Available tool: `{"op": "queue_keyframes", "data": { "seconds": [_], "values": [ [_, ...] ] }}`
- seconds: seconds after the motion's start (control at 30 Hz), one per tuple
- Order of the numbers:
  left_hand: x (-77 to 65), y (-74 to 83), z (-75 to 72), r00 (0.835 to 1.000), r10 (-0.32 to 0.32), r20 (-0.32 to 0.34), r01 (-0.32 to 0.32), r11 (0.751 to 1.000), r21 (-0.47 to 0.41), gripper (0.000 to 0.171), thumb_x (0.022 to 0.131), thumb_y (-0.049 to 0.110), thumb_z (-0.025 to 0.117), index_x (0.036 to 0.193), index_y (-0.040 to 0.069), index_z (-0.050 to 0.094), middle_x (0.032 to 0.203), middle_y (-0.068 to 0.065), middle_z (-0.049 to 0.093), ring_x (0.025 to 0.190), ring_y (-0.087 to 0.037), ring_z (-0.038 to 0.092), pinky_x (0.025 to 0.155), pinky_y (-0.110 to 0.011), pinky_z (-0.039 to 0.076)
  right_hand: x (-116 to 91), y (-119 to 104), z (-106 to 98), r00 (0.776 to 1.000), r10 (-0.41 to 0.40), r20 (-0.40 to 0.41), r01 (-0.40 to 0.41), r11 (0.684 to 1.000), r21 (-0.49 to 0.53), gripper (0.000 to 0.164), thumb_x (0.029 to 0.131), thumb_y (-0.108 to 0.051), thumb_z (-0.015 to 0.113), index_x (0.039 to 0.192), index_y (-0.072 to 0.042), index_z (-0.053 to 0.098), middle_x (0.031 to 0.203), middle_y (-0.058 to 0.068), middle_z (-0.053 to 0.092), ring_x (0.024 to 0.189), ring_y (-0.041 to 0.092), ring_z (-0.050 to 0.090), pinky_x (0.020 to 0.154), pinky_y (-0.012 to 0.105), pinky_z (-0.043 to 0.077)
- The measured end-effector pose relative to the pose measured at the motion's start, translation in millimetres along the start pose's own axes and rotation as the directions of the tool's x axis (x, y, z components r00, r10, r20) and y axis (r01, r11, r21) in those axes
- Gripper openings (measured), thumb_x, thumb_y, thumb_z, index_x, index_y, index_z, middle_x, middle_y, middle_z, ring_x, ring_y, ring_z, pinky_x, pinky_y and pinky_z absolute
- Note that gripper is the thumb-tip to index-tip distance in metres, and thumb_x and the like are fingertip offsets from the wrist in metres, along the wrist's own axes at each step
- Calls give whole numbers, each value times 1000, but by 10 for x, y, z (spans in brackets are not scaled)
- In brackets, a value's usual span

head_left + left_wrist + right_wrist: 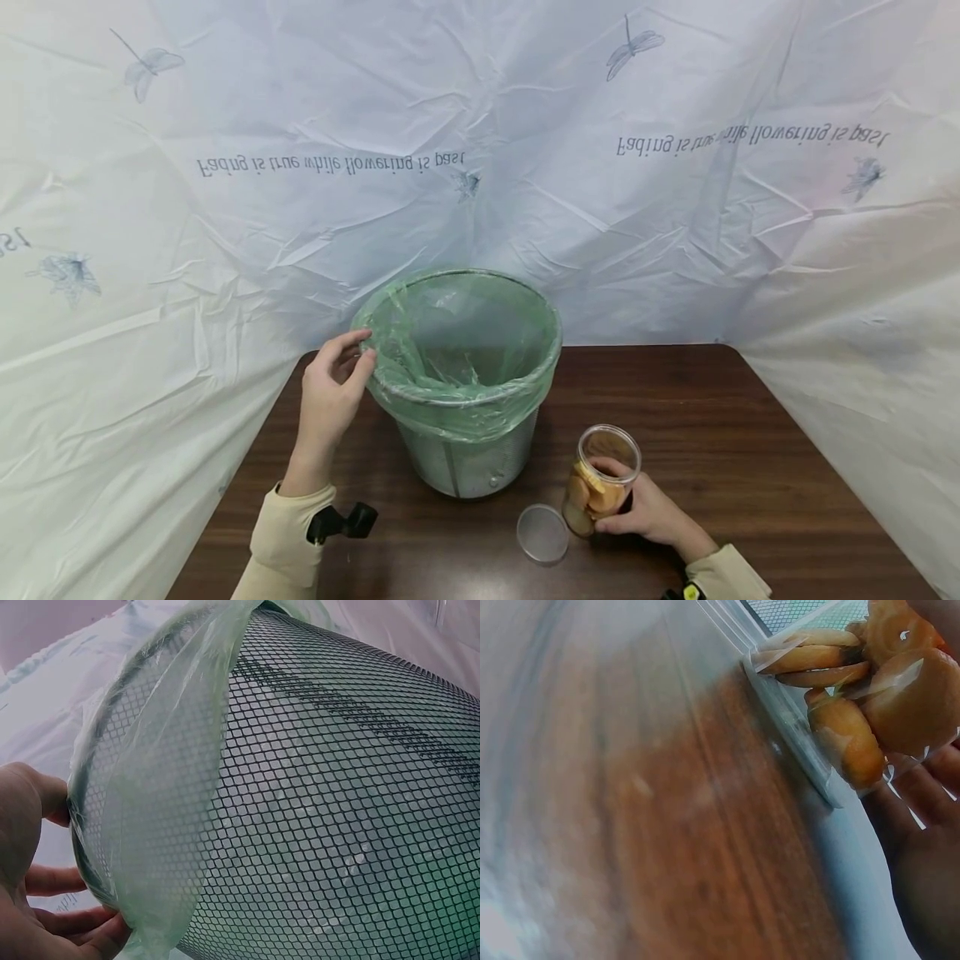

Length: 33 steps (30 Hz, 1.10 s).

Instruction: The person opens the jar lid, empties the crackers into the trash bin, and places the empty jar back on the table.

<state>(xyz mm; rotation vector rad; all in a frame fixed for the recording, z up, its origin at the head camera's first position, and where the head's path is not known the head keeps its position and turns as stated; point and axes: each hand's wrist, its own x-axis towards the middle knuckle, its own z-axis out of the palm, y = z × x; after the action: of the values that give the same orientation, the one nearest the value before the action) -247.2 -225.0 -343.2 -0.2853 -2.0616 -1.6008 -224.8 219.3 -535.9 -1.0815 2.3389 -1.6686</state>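
A silver mesh trash can stands upright on the table, lined with a thin green trash bag folded over its rim. My left hand is at the left side of that rim, thumb and curled fingertips pinching the bag there; the left wrist view shows the fingers on the bag's edge. My right hand grips a clear jar of round golden cookies. Lidless, the jar tilts slightly, its mouth facing up. Beside its base lies a round clear lid.
The dark brown wooden table reaches back to a white printed sheet that hangs behind and along both sides. A black wrist mount sticks out from the left sleeve.
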Motion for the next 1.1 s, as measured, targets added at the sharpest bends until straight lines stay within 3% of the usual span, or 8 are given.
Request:
{"op": "queue_keyframes", "data": {
  "seconds": [0.57, 1.1],
  "values": [
    [10, 14, 7, 999, -39, -6, 39, 998, -45, 34, 93, 9, 64, 125, -2, 61, 122, -12, 57, 104, -15, 53, 93, -18, 46, 15, -36, 13, 1000, -15, -11, 15, 1000, 13, 79, 71, 1, 82, 140, -2, 44, 120, 0, 64, 104, 7, 62, 89, 17, 47],
    [9, -2, 11, 999, -54, 3, 54, 997, -62, 36, 93, 10, 64, 127, -3, 59, 125, -11, 56, 109, -16, 51, 91, -16, 46, 43, -61, -6, 999, 42, -32, -41, 999, 33, 77, 69, -1, 85, 137, -5, 48, 118, 0, 67, 103, 8, 62, 91, 17, 46]
  ]
}}
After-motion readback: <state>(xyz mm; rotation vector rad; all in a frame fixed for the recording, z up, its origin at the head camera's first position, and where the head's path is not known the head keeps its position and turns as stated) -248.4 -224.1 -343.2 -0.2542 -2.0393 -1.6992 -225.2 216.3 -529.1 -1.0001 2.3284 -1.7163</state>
